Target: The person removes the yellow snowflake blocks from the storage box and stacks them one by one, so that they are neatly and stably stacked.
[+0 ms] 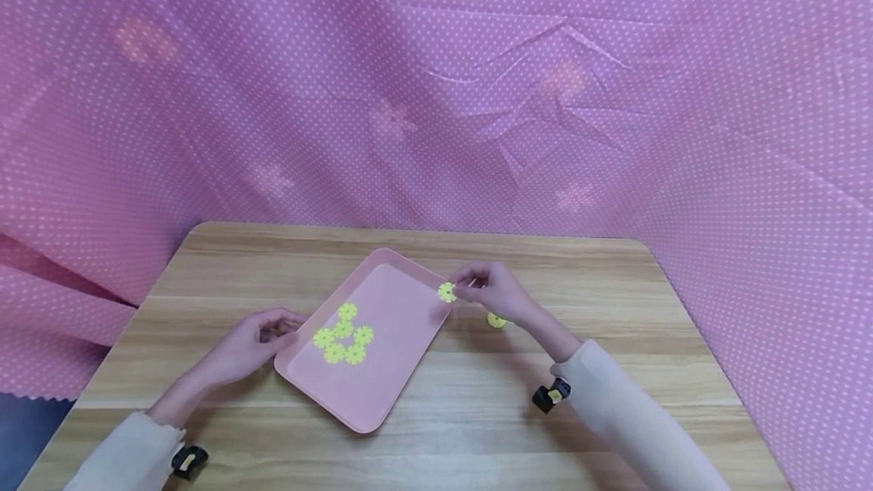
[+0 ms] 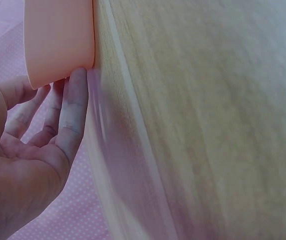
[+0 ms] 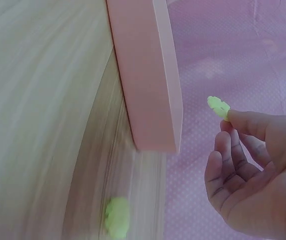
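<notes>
A pink tray (image 1: 402, 385) lies at an angle on the wooden table, with several yellow flower-shaped pieces (image 1: 355, 354) grouped in its left half. My left hand (image 1: 255, 343) holds the tray's left edge; in the left wrist view its fingertips (image 2: 77, 80) touch the outer wall and the thumb is at the rim. Over the tray's right corner, my right hand (image 1: 496, 294) pinches one yellow flower-shaped piece (image 3: 218, 106) between thumb and fingers, above the rim. Another yellow flower-shaped piece (image 1: 495, 320) rests on the table under the right wrist.
The wooden table (image 1: 546, 445) has rounded far corners. Pink dotted cloth (image 1: 436, 97) hangs behind it and at both sides. A black wrist device (image 1: 551, 395) sits at the right cuff, and another black wrist device (image 1: 189, 462) at the left.
</notes>
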The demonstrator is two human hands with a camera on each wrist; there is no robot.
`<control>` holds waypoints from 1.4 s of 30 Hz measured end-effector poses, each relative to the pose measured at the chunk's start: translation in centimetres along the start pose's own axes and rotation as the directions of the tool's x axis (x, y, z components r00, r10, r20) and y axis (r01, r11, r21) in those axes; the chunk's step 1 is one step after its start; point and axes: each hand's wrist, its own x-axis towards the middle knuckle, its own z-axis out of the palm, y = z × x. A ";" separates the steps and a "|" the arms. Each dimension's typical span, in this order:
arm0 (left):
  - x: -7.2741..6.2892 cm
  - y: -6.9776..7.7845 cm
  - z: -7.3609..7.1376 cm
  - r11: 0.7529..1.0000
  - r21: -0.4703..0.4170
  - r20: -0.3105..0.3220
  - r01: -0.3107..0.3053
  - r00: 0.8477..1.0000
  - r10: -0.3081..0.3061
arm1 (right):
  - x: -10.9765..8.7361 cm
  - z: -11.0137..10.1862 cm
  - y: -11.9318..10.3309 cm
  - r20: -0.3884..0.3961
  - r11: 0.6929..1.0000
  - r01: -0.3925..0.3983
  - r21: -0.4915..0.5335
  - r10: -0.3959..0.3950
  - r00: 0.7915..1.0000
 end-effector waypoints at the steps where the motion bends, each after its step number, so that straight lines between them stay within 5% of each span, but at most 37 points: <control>1: 0.0 0.0 0.0 1.000 -0.003 0.001 0.001 1.000 -0.001 | -0.2 -0.3 0.2 -0.007 1.000 -0.006 0.001 0.006 1.000; 21: -0.1 -0.3 0.0 1.000 0.003 -0.008 0.006 1.000 -0.006 | -3.4 -3.3 5.2 -0.136 0.976 -0.156 0.155 0.177 0.975; 33: -0.2 -0.2 0.2 1.000 -0.002 -0.009 0.016 1.000 -0.016 | -4.4 -2.9 8.2 -0.092 0.956 -0.241 0.166 0.258 0.962; 42: -0.2 -0.1 0.2 1.000 -0.016 -0.002 0.020 1.000 -0.020 | -4.5 -2.7 8.4 -0.090 0.957 -0.242 0.159 0.258 0.962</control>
